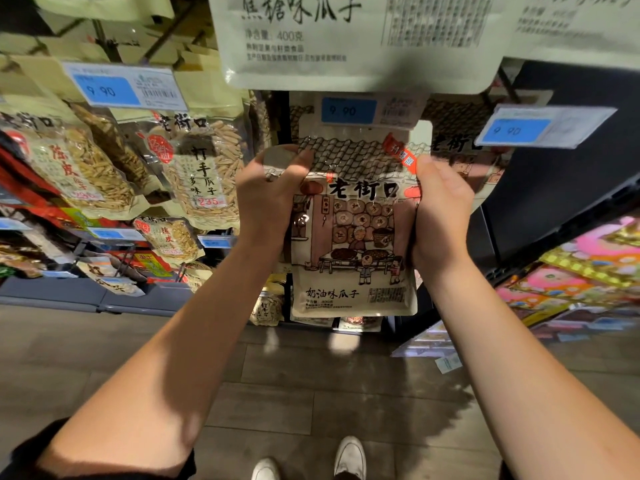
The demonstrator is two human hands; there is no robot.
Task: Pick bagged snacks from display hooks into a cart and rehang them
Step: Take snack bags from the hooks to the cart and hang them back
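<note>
While both arms reached up toward the display, the left hand [266, 188] and right hand [441, 209] each curled a tight grip around the upper sides of the seed bag [353, 237], held upright at frame center, just below a blue price tag [348, 110] and other hanging bags [194, 168] at left.

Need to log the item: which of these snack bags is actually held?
The illustrated shopfront bag, gripped at its upper edges by the left hand and right hand; the others hang untouched.
</note>
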